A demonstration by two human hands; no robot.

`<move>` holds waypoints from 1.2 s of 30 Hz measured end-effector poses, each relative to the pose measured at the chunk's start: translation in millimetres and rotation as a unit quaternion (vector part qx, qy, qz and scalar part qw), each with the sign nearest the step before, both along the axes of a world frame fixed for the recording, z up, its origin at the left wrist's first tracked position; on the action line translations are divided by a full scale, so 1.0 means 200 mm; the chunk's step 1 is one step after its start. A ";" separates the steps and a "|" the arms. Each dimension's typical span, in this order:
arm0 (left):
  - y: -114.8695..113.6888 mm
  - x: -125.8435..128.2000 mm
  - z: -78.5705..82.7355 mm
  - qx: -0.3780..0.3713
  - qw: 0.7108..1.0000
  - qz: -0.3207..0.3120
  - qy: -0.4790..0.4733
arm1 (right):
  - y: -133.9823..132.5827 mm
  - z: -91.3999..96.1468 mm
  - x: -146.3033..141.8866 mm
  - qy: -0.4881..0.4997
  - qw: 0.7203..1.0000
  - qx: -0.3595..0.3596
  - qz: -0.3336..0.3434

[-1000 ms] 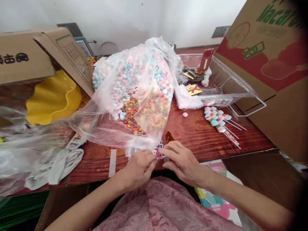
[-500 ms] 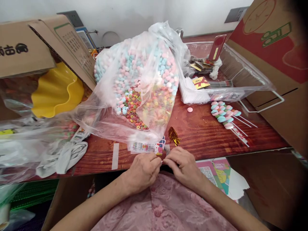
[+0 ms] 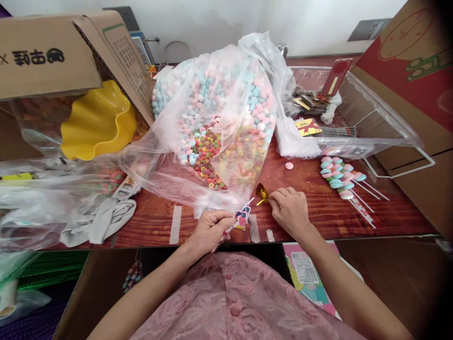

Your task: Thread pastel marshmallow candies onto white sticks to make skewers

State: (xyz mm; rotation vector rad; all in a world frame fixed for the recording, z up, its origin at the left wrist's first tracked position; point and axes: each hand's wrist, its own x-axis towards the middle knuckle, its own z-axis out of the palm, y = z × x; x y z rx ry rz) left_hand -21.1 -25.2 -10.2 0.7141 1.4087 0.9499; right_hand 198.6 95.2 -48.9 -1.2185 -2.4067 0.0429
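- The left hand (image 3: 212,229) is pinching a white stick (image 3: 247,204), which is pointing up and away over the counter (image 3: 399,212); whatever the palm is hiding cannot be made out.
- The right hand (image 3: 290,211) is curling its fingers at the edge of a bunch of gold ties (image 3: 262,192); whether it is gripping one, I cannot tell.
- The step in hand seems to be getting a tie while holding the stick; the next move is probably calling for parting one tie from the bunch and keeping the stick steady.
- A printed packet (image 3: 242,217) is lying just beside the left fingertips.
- Beyond, a big plastic bag (image 3: 215,94) of candy is filling the middle, its loose front edge crowding the working spot.
- To the right, one pink candy (image 3: 289,165) is lying alone, candy sticks (image 3: 338,177) are resting in a cluster, and a clear bin (image 3: 382,127) is standing behind.
- To the left, pale gloves (image 3: 101,219) are lying near the edge, and a yellow bowl (image 3: 97,123) is sitting by a cardboard box (image 3: 46,56).
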 end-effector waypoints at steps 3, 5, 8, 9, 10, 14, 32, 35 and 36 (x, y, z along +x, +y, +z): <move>0.00 0.00 -0.01 -0.005 1.000 0.009 -0.007 | 0.06 0.02 0.06 0.028 1.000 0.003 -0.001; 0.00 0.00 -0.01 -0.007 1.000 0.009 -0.012 | 0.09 0.03 0.11 0.051 0.999 -0.001 0.005; 0.01 0.02 0.00 -0.007 1.000 -0.003 -0.026 | 0.11 0.03 0.17 0.075 0.997 -0.020 0.017; 0.02 0.02 0.00 -0.006 1.000 -0.008 -0.030 | 0.10 0.03 0.18 0.081 0.996 -0.030 0.026; 0.02 0.03 0.01 -0.005 0.999 -0.014 -0.032 | 0.10 0.03 0.19 0.088 0.994 -0.042 0.039; 0.03 0.05 0.02 -0.008 0.999 -0.024 -0.038 | 0.07 0.05 0.20 0.125 0.987 -0.072 0.076; -0.03 0.00 -0.02 0.026 0.997 0.016 -0.069 | 0.00 0.09 0.15 0.164 0.984 0.001 0.063; -0.04 0.00 -0.03 0.025 0.997 0.024 -0.070 | -0.02 0.07 0.14 0.042 0.991 -0.001 0.125; -0.04 0.00 -0.04 0.027 0.997 0.027 -0.072 | -0.03 0.07 0.15 0.028 0.991 0.005 0.130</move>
